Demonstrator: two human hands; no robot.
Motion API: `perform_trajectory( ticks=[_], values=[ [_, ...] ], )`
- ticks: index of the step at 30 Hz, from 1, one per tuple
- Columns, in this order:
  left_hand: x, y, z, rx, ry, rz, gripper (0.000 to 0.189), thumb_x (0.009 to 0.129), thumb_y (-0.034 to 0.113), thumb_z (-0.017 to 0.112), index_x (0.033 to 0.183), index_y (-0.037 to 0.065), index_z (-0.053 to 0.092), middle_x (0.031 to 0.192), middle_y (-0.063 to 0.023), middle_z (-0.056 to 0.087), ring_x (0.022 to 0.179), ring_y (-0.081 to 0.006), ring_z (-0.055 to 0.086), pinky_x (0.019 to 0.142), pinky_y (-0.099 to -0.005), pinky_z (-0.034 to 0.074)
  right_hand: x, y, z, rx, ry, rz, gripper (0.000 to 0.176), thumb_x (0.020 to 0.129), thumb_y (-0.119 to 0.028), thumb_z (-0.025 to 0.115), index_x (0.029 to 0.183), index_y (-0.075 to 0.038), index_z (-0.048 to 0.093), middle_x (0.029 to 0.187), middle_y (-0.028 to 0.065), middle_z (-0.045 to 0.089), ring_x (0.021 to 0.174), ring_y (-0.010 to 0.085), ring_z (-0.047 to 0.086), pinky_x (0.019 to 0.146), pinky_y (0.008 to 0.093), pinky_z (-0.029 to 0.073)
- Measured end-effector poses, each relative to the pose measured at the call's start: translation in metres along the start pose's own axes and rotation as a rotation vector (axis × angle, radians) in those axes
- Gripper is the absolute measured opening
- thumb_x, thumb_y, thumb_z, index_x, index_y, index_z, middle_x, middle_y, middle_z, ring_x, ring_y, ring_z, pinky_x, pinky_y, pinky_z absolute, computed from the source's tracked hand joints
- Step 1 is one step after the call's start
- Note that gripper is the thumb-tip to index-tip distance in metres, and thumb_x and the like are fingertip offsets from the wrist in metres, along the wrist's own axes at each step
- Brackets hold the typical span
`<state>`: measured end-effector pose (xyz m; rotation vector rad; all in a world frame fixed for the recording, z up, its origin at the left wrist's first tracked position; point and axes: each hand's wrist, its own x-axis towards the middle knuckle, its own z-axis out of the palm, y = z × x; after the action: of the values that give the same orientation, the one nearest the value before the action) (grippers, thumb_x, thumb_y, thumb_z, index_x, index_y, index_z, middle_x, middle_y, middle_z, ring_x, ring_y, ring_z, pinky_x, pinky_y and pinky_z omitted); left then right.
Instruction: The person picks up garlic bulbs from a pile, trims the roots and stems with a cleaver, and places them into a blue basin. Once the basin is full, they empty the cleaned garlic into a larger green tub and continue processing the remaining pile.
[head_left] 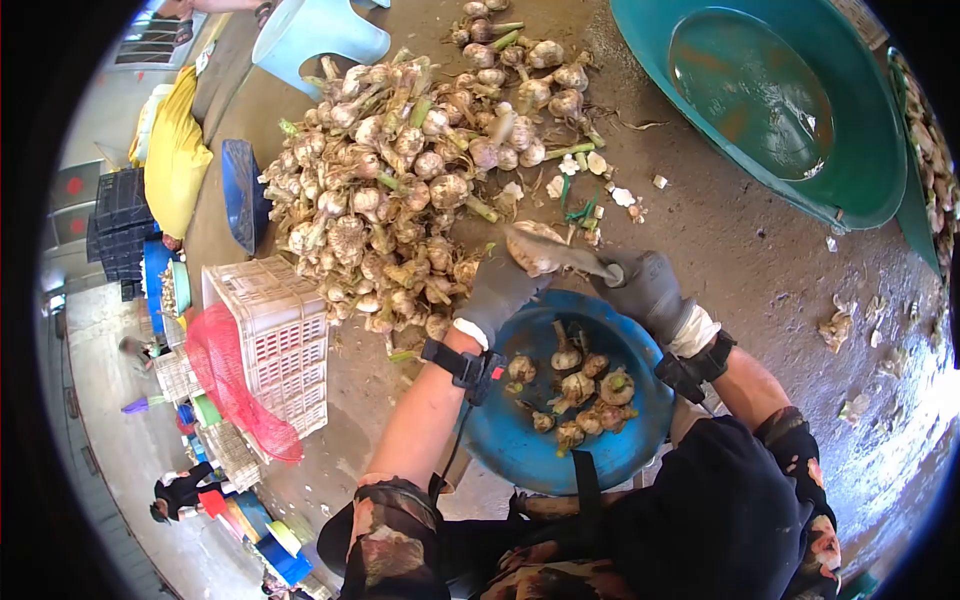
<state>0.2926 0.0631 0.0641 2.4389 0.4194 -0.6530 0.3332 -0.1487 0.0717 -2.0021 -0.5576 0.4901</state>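
My left hand (503,292), in a grey glove, is closed around a garlic bulb (530,258) at the near edge of the garlic heap (370,190). A knife (575,258) is gripped in my right hand (645,295), also gloved in grey. Its blade lies across the bulb, pointing left. Just below both hands is a round blue basin (500,440) with several garlic bulbs (578,388) inside, their stems mostly short. Cut stem pieces (580,215) and pale scraps (622,197) are scattered on the ground beyond my hands.
A large green tub (640,60) stands at the upper right, with wet ground below it. To the left are a white plastic crate (290,330) with red netting (225,375), a blue scoop-like container (240,190) and a yellow sack (178,160). A pale blue stool (300,40) stands behind the heap.
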Motion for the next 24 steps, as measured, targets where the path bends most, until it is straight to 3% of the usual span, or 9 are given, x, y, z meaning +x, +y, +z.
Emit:
perform_trajectory(
  ticks=[3,5,11,15,17,18,20,23,24],
  values=[
    [-0.011,0.004,-0.002,0.268,-0.197,-0.035,0.031,0.08,0.023,0.054,0.109,0.012,0.054,0.107,-0.005,0.057,0.1,-0.0196,0.052,0.088,-0.0335,0.039,0.004,-0.016,0.0,-0.045,0.001,-0.187,0.016,0.068,-0.019,0.06,0.081,-0.01,0.055,0.071,0.0106,0.056,0.071,0.0297,0.057,0.06,0.0369,0.044],
    [-0.018,0.004,0.003,0.24,0.16,0.267,0.031,0.076,0.023,0.057,0.103,0.008,0.056,0.101,-0.0079,0.059,0.095,-0.0207,0.055,0.082,-0.0301,0.043,0.006,-0.007,0.008,-0.048,0.044,-0.234,0.017,0.067,-0.018,0.06,0.082,-0.011,0.054,0.071,0.0107,0.056,0.07,0.0301,0.056,0.059,0.037,0.044],
    [-0.039,0.036,0.006,0.024,0.087,0.18,0.032,0.077,0.031,0.055,0.101,0.01,0.058,0.101,-0.0063,0.06,0.095,-0.0229,0.055,0.083,-0.0337,0.042,0.004,0.021,0.009,-0.043,0.015,-0.197,0.017,0.065,-0.015,0.059,0.081,-0.011,0.053,0.07,0.0105,0.056,0.068,0.0308,0.056,0.058,0.0373,0.045],
    [-0.045,0.027,0.027,0.125,0.319,0.295,0.029,0.076,0.029,0.055,0.099,0.011,0.059,0.097,-0.0079,0.06,0.091,-0.0239,0.056,0.08,-0.0353,0.043,0.002,0.034,0.01,-0.137,-0.035,-0.23,0.018,0.064,-0.014,0.059,0.082,-0.011,0.054,0.07,0.01,0.057,0.068,0.0307,0.057,0.059,0.0368,0.045],
    [-0.053,0.043,0.013,0.066,0.127,0.109,0.029,0.074,0.026,0.058,0.099,0.01,0.058,0.095,-0.008,0.06,0.089,-0.0229,0.057,0.079,-0.0327,0.045,0.001,0.055,0.006,-0.198,-0.031,-0.23,0.02,0.065,-0.015,0.059,0.084,-0.011,0.055,0.07,0.009,0.058,0.068,0.0299,0.057,0.059,0.0365,0.045],
    [-0.049,0.026,0.021,0.144,0.444,0.544,0.026,0.072,0.021,0.06,0.095,0.008,0.057,0.094,-0.0076,0.06,0.087,-0.0215,0.058,0.079,-0.03,0.046,0.004,0.085,-0.002,-0.317,-0.055,0.009,0.02,0.068,-0.017,0.059,0.086,-0.012,0.056,0.071,0.0081,0.059,0.067,0.0256,0.058,0.059,0.0349,0.046],
    [-0.061,0.039,0.002,-0.018,0.463,0.605,0.032,0.069,0.011,0.064,0.098,0.008,0.052,0.094,-0.0077,0.058,0.089,-0.0194,0.057,0.079,-0.0282,0.046,0.009,0.083,-0.008,-0.423,-0.084,0.238,0.02,0.07,-0.02,0.059,0.088,-0.012,0.057,0.071,0.0073,0.06,0.066,0.0214,0.06,0.059,0.0333,0.046],
    [-0.043,0.052,0.007,0.02,0.556,0.615,0.046,0.065,0.008,0.069,0.106,0.009,0.046,0.097,-0.0075,0.055,0.096,-0.0187,0.053,0.079,-0.0277,0.046,0.004,0.068,-0.031,0.208,-0.053,0.678,0.025,0.076,-0.029,0.057,0.092,-0.009,0.058,0.075,0.0059,0.061,0.069,0.0119,0.059,0.059,0.0274,0.047],
    [-0.041,0.069,0.013,-0.748,0.258,0.517,0.05,0.065,0.011,0.07,0.108,0.007,0.044,0.101,-0.0086,0.052,0.098,-0.0195,0.051,0.08,-0.0296,0.045,0.008,0.058,-0.031,0.661,-0.127,0.562,0.026,0.078,-0.029,0.057,0.091,-0.007,0.059,0.077,0.006,0.061,0.07,0.0101,0.058,0.06,0.0252,0.047]
  ],
)
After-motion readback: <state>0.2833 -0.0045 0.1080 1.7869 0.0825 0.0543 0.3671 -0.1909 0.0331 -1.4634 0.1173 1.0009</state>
